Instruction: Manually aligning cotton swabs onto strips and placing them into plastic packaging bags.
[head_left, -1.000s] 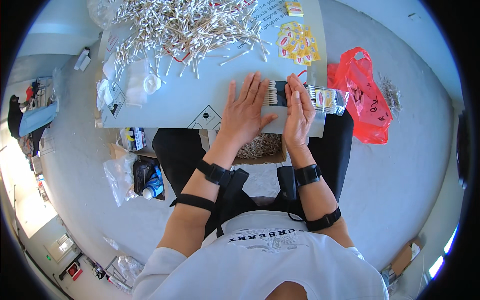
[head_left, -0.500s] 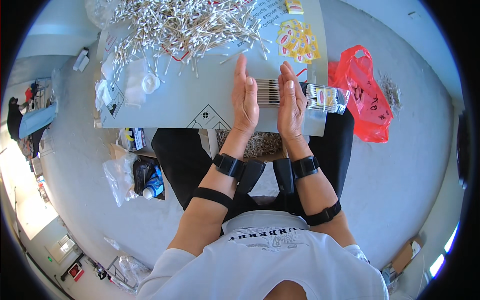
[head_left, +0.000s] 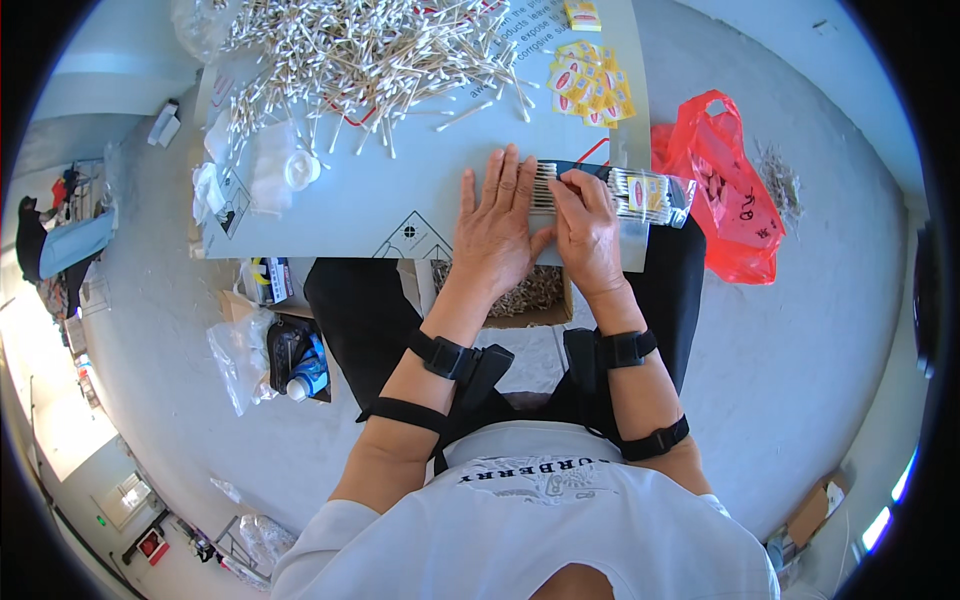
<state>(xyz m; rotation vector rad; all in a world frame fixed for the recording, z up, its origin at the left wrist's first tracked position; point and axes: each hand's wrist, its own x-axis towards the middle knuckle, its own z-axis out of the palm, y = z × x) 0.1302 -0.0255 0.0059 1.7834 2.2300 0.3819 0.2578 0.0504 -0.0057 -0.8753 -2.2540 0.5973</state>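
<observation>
A row of cotton swabs (head_left: 544, 182) lies near the front right of the board, partly under my hands. My left hand (head_left: 493, 235) is flat with its fingers stretched over the row's left end. My right hand (head_left: 590, 240) bends its fingers over the swabs' right part, thumb and forefinger pressed together; what they pinch, if anything, is hidden. Just right of it, a clear plastic bag (head_left: 683, 200) holds swabs and a small yellow label (head_left: 643, 193). A dark strip (head_left: 570, 169) shows along the far side of the row.
A big heap of loose cotton swabs (head_left: 370, 60) covers the back of the board (head_left: 340, 230). Yellow labels (head_left: 597, 90) lie scattered at the back right. Clear film (head_left: 268, 185) rests at the left. A red plastic bag (head_left: 735, 200) hangs at the right. An open box (head_left: 530, 318) stands below, between my legs.
Both hands were upright on edge, palms facing, with the swabs between them. The left has turned palm down onto the row's left end; the right has curled its fingers over the swabs.
</observation>
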